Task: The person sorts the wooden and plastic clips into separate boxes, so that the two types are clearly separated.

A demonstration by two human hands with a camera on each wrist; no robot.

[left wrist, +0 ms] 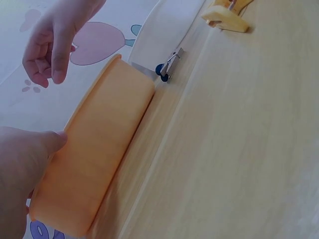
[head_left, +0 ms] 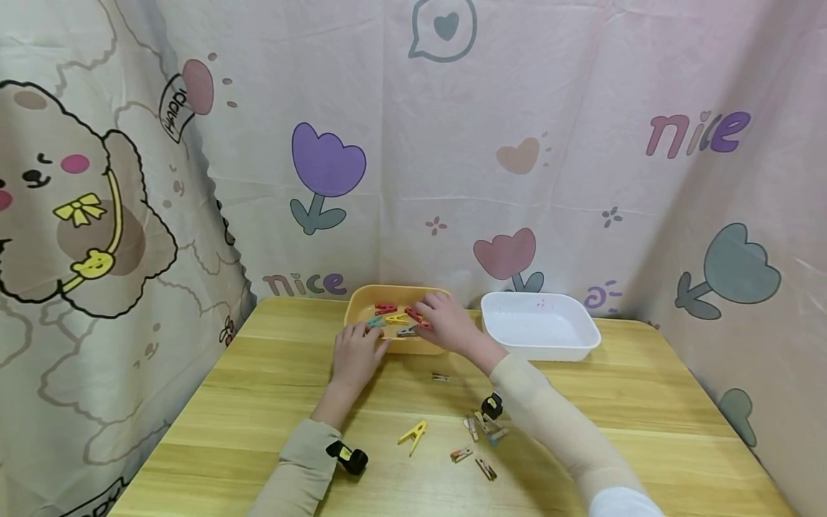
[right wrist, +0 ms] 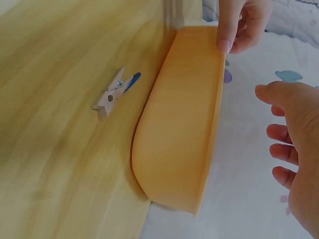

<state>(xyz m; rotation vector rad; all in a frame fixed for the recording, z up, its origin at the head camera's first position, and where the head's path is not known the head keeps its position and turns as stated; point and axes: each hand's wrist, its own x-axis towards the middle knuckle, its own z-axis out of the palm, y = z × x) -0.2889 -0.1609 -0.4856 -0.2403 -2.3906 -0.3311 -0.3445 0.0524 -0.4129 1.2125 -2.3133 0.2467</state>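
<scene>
An orange plastic basin (head_left: 413, 347) stands at the table's back, holding several clothespins, among them a red clothespin (head_left: 385, 309), a yellow clothespin (head_left: 396, 319) and a teal clothespin (head_left: 376, 322). My left hand (head_left: 355, 355) grips the basin's near-left rim, its thumb lying on the outer wall in the left wrist view. Over the basin's right side hovers my right hand (head_left: 446, 323), fingers loosely bent and thumb apart. Nothing shows between those fingers in the right wrist view. A wooden clothespin with a blue tip (right wrist: 117, 92) lies on the table just before the basin.
To the right of the basin stands a white plastic basin (head_left: 543, 354). Nearer on the table lie a large yellow clothespin (head_left: 413, 435) and several wooden clothespins (head_left: 472, 429), partly beside the right forearm. A printed curtain (head_left: 426, 143) hangs behind the table.
</scene>
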